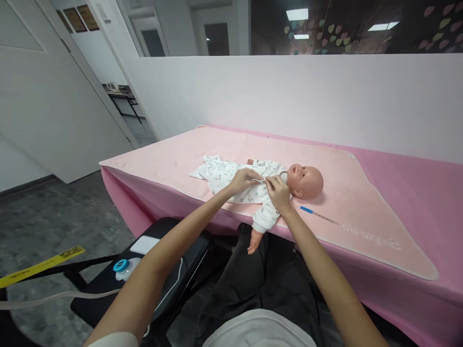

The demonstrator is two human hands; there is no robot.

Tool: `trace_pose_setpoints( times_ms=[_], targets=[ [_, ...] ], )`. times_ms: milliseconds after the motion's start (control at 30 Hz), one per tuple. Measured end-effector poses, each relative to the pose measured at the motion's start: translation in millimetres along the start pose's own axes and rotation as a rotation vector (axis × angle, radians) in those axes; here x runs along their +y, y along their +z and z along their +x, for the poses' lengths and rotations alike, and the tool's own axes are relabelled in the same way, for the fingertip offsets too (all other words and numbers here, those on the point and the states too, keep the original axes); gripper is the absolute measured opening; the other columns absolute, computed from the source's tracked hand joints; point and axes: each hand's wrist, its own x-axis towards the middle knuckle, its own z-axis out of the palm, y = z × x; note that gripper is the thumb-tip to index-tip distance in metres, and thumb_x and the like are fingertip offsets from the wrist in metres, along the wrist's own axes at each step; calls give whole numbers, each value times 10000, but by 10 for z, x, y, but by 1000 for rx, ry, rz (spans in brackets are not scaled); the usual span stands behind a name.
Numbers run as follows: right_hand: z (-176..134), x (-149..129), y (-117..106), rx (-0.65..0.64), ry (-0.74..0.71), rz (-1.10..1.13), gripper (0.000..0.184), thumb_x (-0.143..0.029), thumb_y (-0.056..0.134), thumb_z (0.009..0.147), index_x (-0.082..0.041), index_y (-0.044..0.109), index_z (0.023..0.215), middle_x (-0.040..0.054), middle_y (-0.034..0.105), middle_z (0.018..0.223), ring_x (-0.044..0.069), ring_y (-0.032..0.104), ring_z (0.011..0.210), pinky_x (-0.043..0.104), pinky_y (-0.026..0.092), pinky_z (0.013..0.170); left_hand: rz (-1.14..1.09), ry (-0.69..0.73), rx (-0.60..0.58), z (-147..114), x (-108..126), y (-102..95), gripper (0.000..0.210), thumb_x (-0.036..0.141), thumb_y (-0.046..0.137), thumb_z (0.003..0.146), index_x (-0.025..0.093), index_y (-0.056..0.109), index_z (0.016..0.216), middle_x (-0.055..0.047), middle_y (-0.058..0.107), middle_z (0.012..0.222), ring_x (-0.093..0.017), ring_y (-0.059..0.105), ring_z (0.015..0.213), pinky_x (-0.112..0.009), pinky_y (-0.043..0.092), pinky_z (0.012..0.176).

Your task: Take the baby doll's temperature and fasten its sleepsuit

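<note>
A baby doll (pixel 306 182) lies on its back, its bald head to the right, dressed in a white patterned outfit (pixel 220 179). My left hand (pixel 246 180) is over the doll's chest, fingers pinched on the edge of the outfit's front, where a thin pale strip shows. Close beside it, my right hand (pixel 277 190) pinches the same front below the neckline. Whether the strip is a tie or a folded edge is too small to tell. One doll arm (pixel 255 240) hangs over the table's near edge. Near the head lies a thin stick with a blue end (pixel 306 209).
A pale pink mat (pixel 340 168) covers much of the table, over a darker pink cloth (pixel 412 180). At lower left, a black chair (pixel 97 301) bears a blue-capped bottle (pixel 126 270) and a flat white object (pixel 144 244). A white wall (pixel 289 101) stands behind the table.
</note>
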Motion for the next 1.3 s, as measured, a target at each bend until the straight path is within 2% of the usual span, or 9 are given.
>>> trace_pose_setpoints(
  times_ms=[200, 300, 467, 567, 733, 833, 1133, 1233, 1300],
  targets=[
    [7, -7, 14, 5, 58, 39, 179, -249, 515, 904, -175, 667, 846, 34, 644, 792, 131, 590, 647, 243, 439, 598, -122, -60, -93, 32, 85, -74, 144, 260, 664, 685, 187, 749, 776, -47, 711, 892, -186, 647, 844, -289, 516, 772],
    [10, -10, 14, -14, 83, 58, 173, -253, 520, 900, -181, 660, 829, 31, 642, 801, 134, 592, 659, 245, 437, 603, -105, -67, -51, 15, 110, -59, 122, 251, 666, 683, 183, 743, 748, -42, 708, 861, -185, 645, 826, -301, 514, 781],
    [20, -21, 9, -14, 119, 106, 163, -255, 519, 897, -180, 649, 833, 37, 643, 814, 144, 601, 691, 247, 444, 612, 76, 36, 85, -49, 103, -16, 67, 240, 668, 686, 201, 723, 680, -27, 709, 799, -201, 613, 872, -351, 464, 876],
    [24, -30, 7, -11, 118, 109, 168, -257, 510, 902, -182, 643, 831, 39, 644, 815, 147, 599, 696, 249, 443, 617, 78, 10, 104, -83, 65, -28, 66, 225, 644, 672, 199, 703, 663, -24, 705, 790, -204, 599, 872, -342, 465, 841],
    [16, -40, 11, -10, 112, 80, 168, -252, 503, 906, -181, 643, 844, 42, 646, 822, 151, 598, 715, 246, 434, 625, 203, -23, 121, -57, -47, -152, 182, 238, 488, 660, 182, 657, 624, -37, 685, 786, -209, 568, 822, -361, 438, 818],
    [12, -43, 16, -22, 119, 71, 166, -247, 499, 909, -183, 641, 852, 40, 645, 838, 144, 597, 720, 239, 430, 627, 308, -32, 84, -15, -104, -243, 242, 262, 413, 653, 179, 626, 573, -57, 680, 801, -220, 544, 806, -379, 417, 816],
    [22, -50, 7, -63, 142, 56, 188, -264, 483, 919, -183, 644, 869, 44, 642, 863, 139, 596, 728, 234, 429, 640, 517, -59, -44, 28, -105, -424, 277, 300, 387, 634, 183, 570, 462, -76, 659, 861, -228, 496, 795, -389, 370, 791],
    [25, -53, 5, -57, 141, 56, 206, -269, 467, 925, -187, 643, 859, 46, 641, 853, 140, 588, 713, 237, 423, 623, 563, -66, -6, 31, -169, -515, 273, 301, 405, 642, 183, 593, 483, -86, 662, 820, -239, 497, 784, -416, 368, 797],
    [27, -52, 7, -55, 141, 48, 216, -271, 457, 926, -188, 642, 852, 47, 639, 842, 143, 581, 703, 241, 418, 612, 549, -82, 60, 33, -224, -570, 254, 294, 417, 640, 184, 581, 480, -82, 664, 793, -241, 503, 783, -422, 371, 802]
  ],
)
